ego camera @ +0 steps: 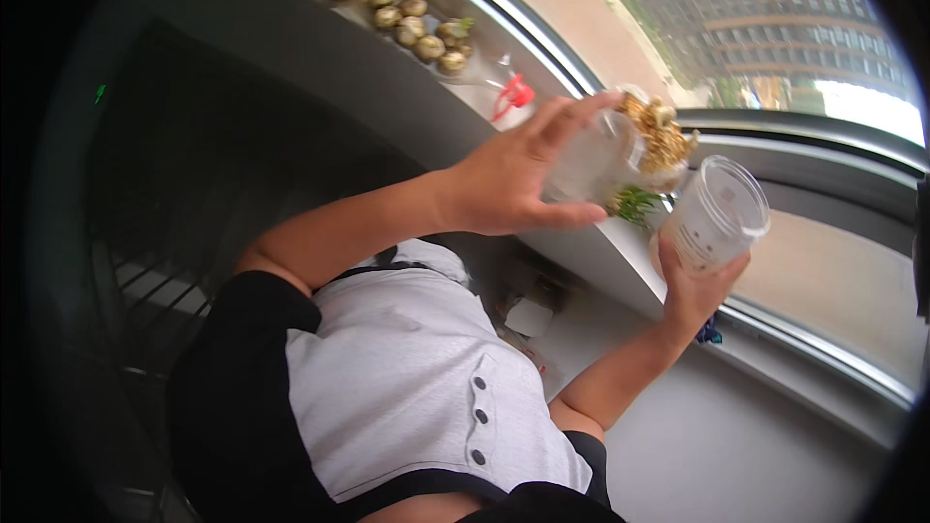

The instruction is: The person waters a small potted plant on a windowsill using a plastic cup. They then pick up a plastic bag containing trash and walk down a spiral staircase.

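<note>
My left hand (512,174) is around a clear plastic container (592,156), with the thumb below and the fingers above. At the container's far end is a knobbly golden-brown and whitish clump (657,134); whether it is inside or against the container cannot be told. Green shoots (633,205) show just below it, partly hidden. My right hand (694,287) holds a clear plastic cup (716,214) from beneath, its round rim tilted up and small printing on its side. The clump and the cup's rim are close, with a narrow gap between them.
Along the windowsill (632,254) lie several round, mottled bulbs (411,29) in a clear container. Beside them is a clear plastic bottle with a red cap (517,92). The window frame runs behind both hands. A dark wire rack (156,290) stands at the lower left.
</note>
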Demonstrator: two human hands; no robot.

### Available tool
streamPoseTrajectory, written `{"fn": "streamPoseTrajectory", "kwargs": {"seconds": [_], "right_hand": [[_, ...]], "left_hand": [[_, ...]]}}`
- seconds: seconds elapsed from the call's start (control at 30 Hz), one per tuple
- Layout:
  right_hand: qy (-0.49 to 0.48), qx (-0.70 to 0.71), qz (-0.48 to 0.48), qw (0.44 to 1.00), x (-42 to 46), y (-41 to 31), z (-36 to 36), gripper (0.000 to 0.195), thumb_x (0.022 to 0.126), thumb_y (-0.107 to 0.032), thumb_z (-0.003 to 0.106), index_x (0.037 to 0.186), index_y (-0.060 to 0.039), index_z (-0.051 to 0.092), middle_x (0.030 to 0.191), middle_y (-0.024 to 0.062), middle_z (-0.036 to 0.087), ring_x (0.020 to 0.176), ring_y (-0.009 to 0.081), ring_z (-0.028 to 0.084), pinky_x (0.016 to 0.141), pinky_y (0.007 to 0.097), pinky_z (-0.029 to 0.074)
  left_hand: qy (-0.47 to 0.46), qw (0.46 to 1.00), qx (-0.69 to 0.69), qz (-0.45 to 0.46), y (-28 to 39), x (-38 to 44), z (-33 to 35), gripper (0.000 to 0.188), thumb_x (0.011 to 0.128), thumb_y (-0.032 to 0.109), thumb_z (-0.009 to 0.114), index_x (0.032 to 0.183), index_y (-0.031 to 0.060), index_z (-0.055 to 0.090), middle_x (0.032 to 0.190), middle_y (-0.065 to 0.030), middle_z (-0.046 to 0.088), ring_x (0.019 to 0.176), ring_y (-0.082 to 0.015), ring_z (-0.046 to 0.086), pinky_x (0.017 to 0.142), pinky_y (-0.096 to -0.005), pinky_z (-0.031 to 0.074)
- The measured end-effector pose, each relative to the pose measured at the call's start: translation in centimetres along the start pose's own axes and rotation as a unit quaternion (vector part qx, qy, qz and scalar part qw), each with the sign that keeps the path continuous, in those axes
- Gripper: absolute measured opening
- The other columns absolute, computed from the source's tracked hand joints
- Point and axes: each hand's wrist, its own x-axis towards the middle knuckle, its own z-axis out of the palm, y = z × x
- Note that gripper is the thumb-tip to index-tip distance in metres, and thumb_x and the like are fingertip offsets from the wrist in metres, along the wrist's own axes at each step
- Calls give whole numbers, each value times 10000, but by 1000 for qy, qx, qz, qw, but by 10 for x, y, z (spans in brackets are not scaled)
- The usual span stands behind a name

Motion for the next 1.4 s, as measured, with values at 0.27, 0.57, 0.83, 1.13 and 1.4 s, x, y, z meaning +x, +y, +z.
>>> {"fn": "streamPoseTrajectory", "kwargs": {"seconds": [0.27, 0.57, 0.83, 1.13, 1.4], "right_hand": [[10, 190, -60, 980, -52, -5, 51, 979, 624, -235, 920, 1410, 45, 408, 1357, 166, 541, 1245, 288, 544, 1067, 438, 432], [-43, 253, 42, 965, -137, 31, 93, 878, 667, -107, 874, 1405, 29, 417, 1351, 133, 546, 1184, 235, 569, 1002, 398, 473], [-98, 272, 141, 947, -178, 71, 114, 854, 669, -60, 864, 1394, 12, 419, 1332, 119, 549, 1160, 212, 573, 961, 380, 497], [-111, 326, 126, 930, -168, 44, 110, 778, 717, -30, 822, 1385, 5, 423, 1303, 96, 564, 1138, 188, 581, 958, 357, 501], [-107, 305, 91, 942, -155, 31, 112, 851, 712, -63, 839, 1425, -23, 376, 1333, 89, 540, 1185, 208, 561, 1008, 370, 470]], "left_hand": [[2, 996, 31, 89, 23, 7, 11, 995, 741, 355, 817, 1549, 169, 267, 1386, -189, 384, 1289, -386, 426, 1081, -465, 393], [-132, 982, 130, 39, 36, 4, 15, 873, 724, 487, 799, 1471, 204, 447, 1221, -190, 495, 1132, -372, 508, 987, -455, 430], [-176, 964, 191, 53, 28, -1, 19, 835, 712, 517, 799, 1443, 236, 506, 1275, -219, 495, 1151, -373, 514, 976, -448, 431], [-176, 952, 221, 114, 20, 0, 24, 731, 710, 531, 780, 1370, 280, 589, 1253, -179, 526, 1123, -347, 526, 896, -426, 464], [-214, 941, 239, 105, 31, -1, 19, 808, 684, 544, 804, 1396, 251, 558, 1295, -177, 485, 1160, -349, 498, 887, -423, 437]]}}
